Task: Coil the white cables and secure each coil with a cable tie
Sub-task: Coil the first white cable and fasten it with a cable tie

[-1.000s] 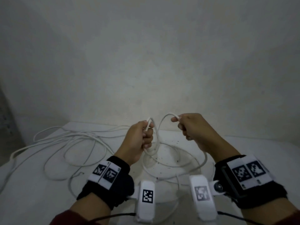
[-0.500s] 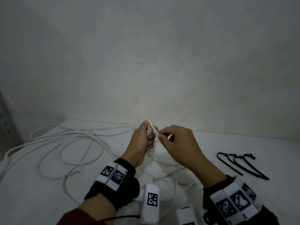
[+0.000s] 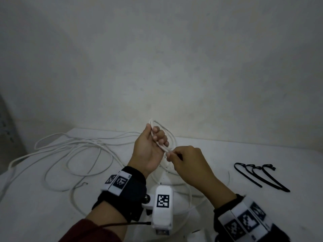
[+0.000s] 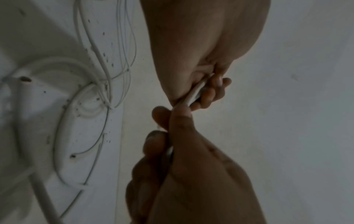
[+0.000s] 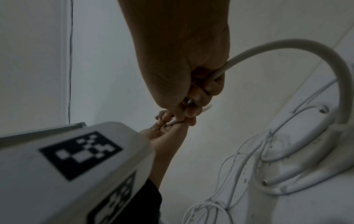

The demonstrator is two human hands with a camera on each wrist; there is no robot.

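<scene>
White cable [image 3: 73, 151]: left end cut by frame edge. Right hand [image 3: 190, 165]: fingertips hidden behind knuckles. Cable ties [image 3: 258, 175]: count unclear, overlapping.

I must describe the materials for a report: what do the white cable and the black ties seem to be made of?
White cable: probably a plastic or rubber sheath with a smooth matt finish; it bends into soft loops.
Black cable ties: likely thin flexible plastic; narrow dark strips curving on the table. Too small to be certain.

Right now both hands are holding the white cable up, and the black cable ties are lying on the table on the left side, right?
Almost. Both the left hand and right hand do hold the white cable, but the black cable ties lie on the table on the right side, as the head view shows.
</scene>
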